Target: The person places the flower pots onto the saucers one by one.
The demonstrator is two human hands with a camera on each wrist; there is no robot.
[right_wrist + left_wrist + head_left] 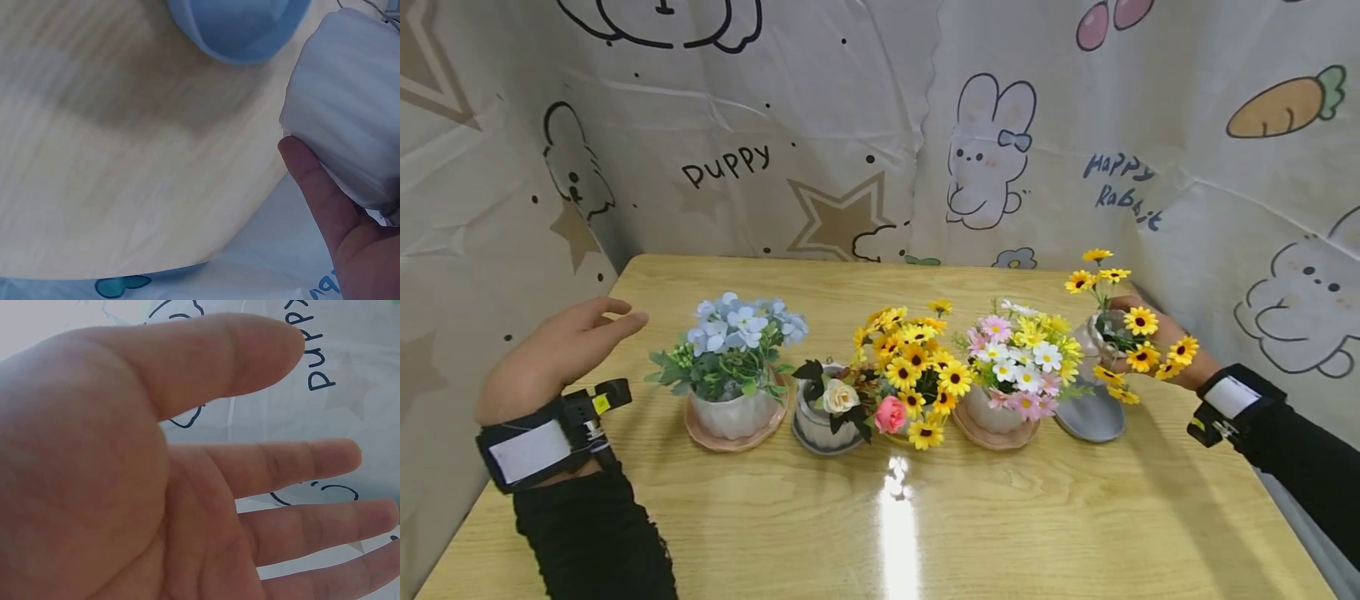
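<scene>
My right hand (1167,333) grips a small whitish flowerpot (1087,340) with yellow dark-centred flowers (1141,322), tilted above a grey saucer (1093,419). In the right wrist view the thumb (312,181) lies along the pot wall (347,94), and the saucer (244,53) sits apart from it on the tabletop. My left hand (561,346) hovers at the left with nothing in it. In the left wrist view its fingers (300,465) are extended and spread from the thumb. Nearest to it is a white pot (733,414) of blue flowers (741,325) on a pink saucer (718,444).
Along the wooden table (760,525) stand a grey pot (820,427) with cream and pink roses, yellow flowers (917,358), and a pot (992,412) of pink, white and yellow daisies. A patterned curtain (865,100) hangs behind and at both sides.
</scene>
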